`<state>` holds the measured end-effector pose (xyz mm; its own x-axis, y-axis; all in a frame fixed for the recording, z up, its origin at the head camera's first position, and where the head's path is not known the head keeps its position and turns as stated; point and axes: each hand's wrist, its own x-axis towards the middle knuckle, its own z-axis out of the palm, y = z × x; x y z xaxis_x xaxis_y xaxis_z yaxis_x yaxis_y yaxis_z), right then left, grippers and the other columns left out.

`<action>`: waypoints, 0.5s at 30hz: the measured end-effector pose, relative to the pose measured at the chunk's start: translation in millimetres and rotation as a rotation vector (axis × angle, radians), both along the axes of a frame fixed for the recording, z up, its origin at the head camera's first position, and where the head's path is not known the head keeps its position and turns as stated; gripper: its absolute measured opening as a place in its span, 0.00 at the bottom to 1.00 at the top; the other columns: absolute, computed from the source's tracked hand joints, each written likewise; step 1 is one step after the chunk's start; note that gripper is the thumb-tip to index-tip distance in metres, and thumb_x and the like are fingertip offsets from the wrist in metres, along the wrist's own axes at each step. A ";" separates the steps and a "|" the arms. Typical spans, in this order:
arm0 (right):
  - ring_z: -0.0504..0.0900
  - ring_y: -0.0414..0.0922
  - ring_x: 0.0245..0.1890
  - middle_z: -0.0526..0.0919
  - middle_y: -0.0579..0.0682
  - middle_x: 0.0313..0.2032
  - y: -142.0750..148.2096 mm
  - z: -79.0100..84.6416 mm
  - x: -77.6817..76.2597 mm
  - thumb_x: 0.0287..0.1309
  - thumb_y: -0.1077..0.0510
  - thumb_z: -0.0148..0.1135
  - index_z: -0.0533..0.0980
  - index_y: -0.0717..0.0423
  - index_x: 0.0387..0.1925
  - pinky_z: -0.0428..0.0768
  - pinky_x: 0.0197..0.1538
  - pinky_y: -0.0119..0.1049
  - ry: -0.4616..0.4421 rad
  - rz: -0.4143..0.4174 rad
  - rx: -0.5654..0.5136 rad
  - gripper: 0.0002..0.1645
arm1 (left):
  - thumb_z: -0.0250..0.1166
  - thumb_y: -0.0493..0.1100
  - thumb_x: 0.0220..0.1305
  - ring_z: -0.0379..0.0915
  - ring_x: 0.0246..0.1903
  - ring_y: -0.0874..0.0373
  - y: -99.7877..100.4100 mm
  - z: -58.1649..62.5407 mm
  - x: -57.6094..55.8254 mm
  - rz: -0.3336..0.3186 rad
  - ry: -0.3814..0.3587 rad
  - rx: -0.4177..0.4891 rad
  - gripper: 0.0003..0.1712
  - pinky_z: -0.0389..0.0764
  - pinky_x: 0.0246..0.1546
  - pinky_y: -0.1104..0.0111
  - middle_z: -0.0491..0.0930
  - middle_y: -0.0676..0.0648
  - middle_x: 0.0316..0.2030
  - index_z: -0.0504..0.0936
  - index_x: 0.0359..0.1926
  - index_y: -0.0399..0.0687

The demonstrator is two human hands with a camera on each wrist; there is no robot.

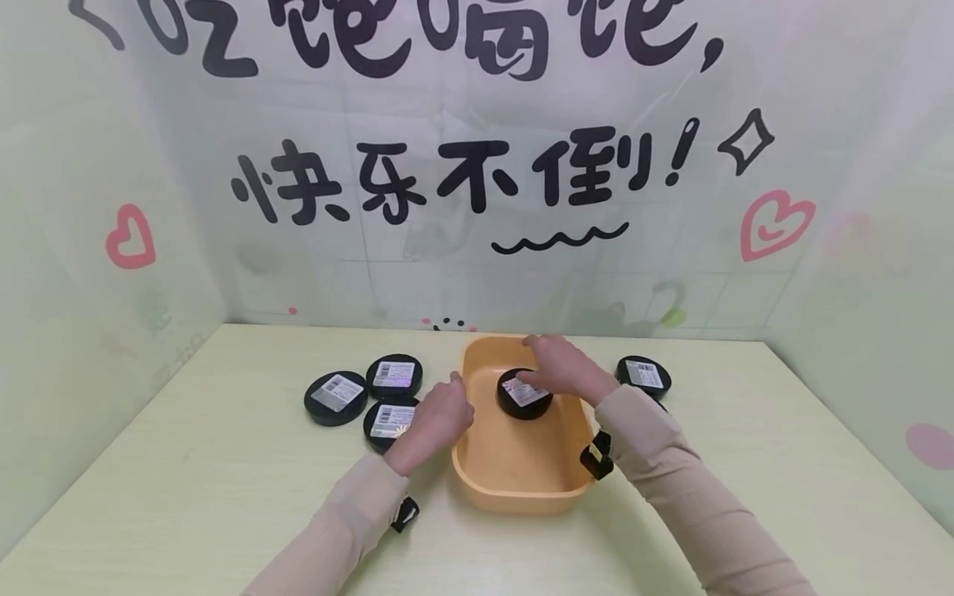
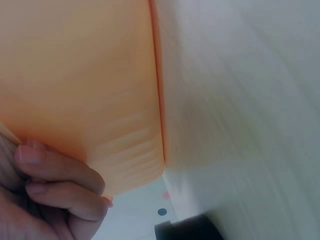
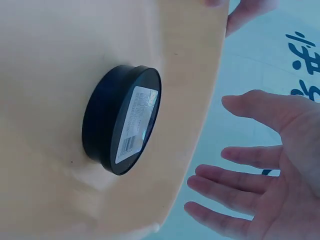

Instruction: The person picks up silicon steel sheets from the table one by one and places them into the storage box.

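A light-orange plastic basin [image 1: 514,502] stands on the table between my two hands. In it lies a round black tin [image 3: 102,117] with a white barcode label facing up. My left hand [image 1: 445,411] grips the basin's left rim; the left wrist view shows curled fingers [image 2: 65,170] against the outside of the wall. Over the basin's far right part is my right hand [image 1: 564,366], overlapping the tin in the head view. The right wrist view shows its fingers [image 3: 227,192] spread and apart from the tin.
Left of the basin sit three similar labelled black tins, the near one [image 1: 383,420] partly behind my left hand. Another black tin [image 1: 644,375] is at the right, beside my right sleeve. A printed wall sheet [image 1: 417,290] rises behind the table.
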<state>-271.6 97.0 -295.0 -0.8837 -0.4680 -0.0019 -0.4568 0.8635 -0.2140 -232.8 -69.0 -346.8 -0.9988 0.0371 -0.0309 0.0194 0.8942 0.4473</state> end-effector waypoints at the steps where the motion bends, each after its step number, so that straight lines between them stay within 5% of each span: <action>1: 0.72 0.56 0.50 0.73 0.64 0.50 1.5 1.0 0.7 0.52 0.54 0.59 0.65 0.71 0.55 0.70 0.53 0.45 0.002 0.002 -0.007 0.33 | 0.55 0.36 0.56 0.68 0.21 0.53 -0.1 0.0 0.1 0.000 0.001 0.002 0.29 0.71 0.18 0.67 0.73 0.37 0.26 0.60 0.57 0.26; 15: 0.72 0.57 0.50 0.73 0.65 0.50 28.8 7.8 12.2 0.53 0.54 0.58 0.66 0.71 0.54 0.70 0.52 0.47 0.066 -0.007 -0.065 0.31 | 0.55 0.35 0.55 0.69 0.21 0.52 -0.5 -1.2 -0.5 0.006 -0.003 0.000 0.30 0.71 0.18 0.66 0.73 0.37 0.27 0.60 0.58 0.26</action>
